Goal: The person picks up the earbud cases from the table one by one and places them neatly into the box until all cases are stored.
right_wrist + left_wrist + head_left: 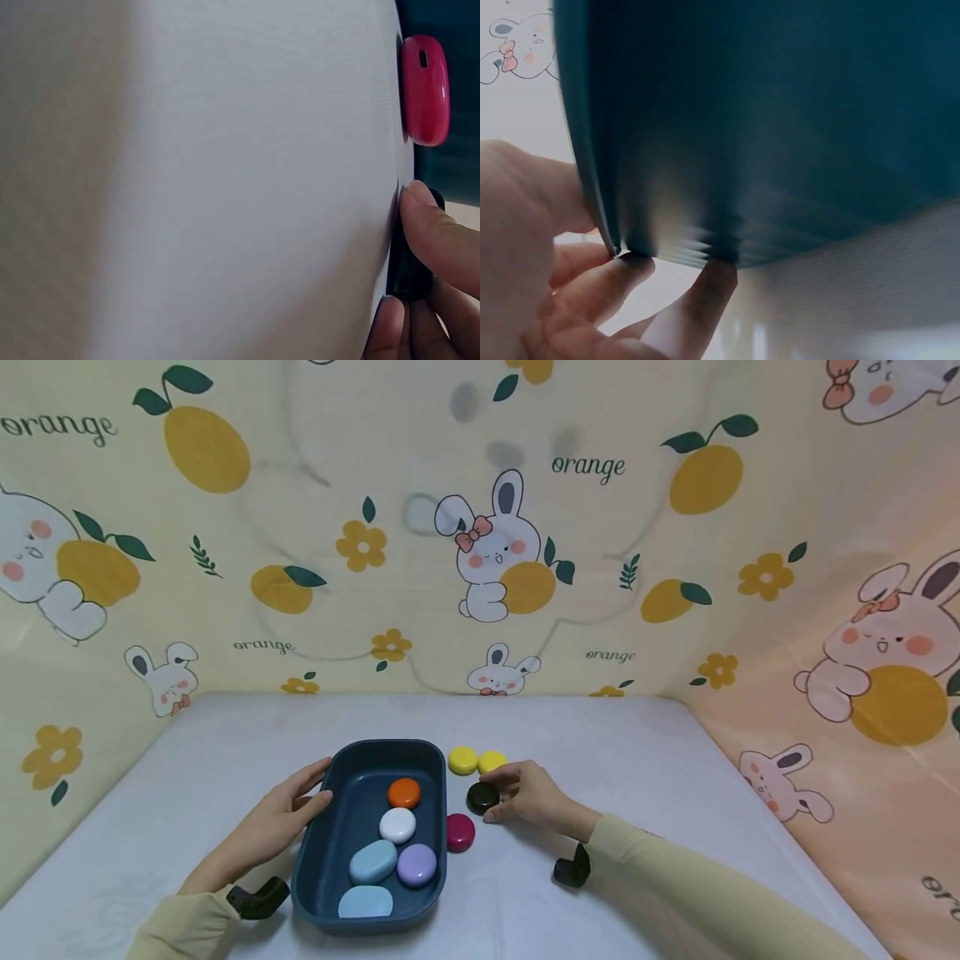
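Observation:
My left hand (273, 818) holds the left side of a dark blue rectangular tub (315, 860), thumb at the rim. In the left wrist view its fingertips (718, 274) press against the outer wall. My right hand (536, 797) pinches a glossy black disc (482, 798) between thumb and fingers, low at the white tabletop. Inside the tub lie an orange disc (404, 793), a white one (397, 825), a lilac one (417, 865), a light blue oval piece (373, 862) and a light blue half-round piece (365, 902).
A magenta disc (461, 832) with a small slot in its side sits against the tub's right wall. Two yellow discs (462, 760) lie behind the black one. Printed cloth (420, 435) hangs around the white table (637, 752). Each wrist carries a black camera mount (258, 899).

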A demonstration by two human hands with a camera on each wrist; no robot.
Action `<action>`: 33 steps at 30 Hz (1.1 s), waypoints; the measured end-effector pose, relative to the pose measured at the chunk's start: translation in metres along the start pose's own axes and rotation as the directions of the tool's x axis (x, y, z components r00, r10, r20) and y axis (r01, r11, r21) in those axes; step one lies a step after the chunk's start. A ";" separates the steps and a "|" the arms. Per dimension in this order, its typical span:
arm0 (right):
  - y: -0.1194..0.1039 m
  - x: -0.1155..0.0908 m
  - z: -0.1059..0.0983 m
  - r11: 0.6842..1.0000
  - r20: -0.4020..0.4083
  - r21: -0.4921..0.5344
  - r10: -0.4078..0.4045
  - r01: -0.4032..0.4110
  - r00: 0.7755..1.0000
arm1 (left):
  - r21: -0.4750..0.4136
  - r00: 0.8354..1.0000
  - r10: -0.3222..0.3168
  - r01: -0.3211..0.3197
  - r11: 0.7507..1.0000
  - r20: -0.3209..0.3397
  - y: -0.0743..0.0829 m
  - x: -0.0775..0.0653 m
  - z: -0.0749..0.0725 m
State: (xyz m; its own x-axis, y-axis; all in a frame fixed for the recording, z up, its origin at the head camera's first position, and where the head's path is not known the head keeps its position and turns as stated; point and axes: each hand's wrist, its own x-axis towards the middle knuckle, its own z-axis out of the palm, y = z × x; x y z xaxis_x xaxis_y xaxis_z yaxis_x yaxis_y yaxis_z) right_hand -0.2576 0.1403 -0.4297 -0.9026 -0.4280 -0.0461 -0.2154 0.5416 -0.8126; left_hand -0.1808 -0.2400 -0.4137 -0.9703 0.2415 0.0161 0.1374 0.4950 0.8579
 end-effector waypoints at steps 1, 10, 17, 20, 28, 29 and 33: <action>0.000 0.000 0.000 1.000 0.002 -0.003 -0.003 0.003 1.000 | -0.006 1.000 0.002 -0.002 1.000 0.001 0.000 0.000 0.000; 0.004 0.002 -0.002 1.000 0.011 0.006 0.018 -0.018 1.000 | -0.011 1.000 0.007 -0.007 1.000 -0.003 -0.002 0.001 0.003; 0.004 0.005 -0.002 0.999 0.015 0.024 0.021 -0.022 1.000 | -0.004 1.000 -0.002 0.002 1.000 -0.008 -0.001 0.001 0.002; 0.003 0.006 -0.002 0.999 0.014 0.023 0.024 -0.024 1.000 | -0.002 1.000 -0.002 0.002 1.000 -0.008 0.000 0.001 0.001; 0.004 0.006 -0.003 0.999 0.018 0.030 0.025 -0.025 1.000 | -0.009 1.000 -0.012 0.012 1.000 -0.009 -0.002 0.001 0.001; 0.004 0.006 -0.003 0.999 0.019 0.029 0.027 -0.027 0.999 | -0.015 1.000 -0.016 0.016 1.000 -0.009 -0.002 0.001 0.002; 0.001 0.005 -0.003 0.999 0.005 0.026 0.044 -0.044 0.999 | -0.016 1.000 -0.013 0.013 1.000 -0.004 -0.002 0.001 0.001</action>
State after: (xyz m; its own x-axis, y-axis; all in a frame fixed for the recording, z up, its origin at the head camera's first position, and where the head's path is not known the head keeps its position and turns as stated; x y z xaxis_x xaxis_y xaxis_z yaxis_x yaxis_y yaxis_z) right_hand -0.2638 0.1413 -0.4289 -0.9092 -0.4075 -0.0852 -0.1652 0.5411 -0.8246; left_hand -0.1822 -0.2398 -0.4160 -0.9728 0.2314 0.0068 0.1213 0.4848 0.8662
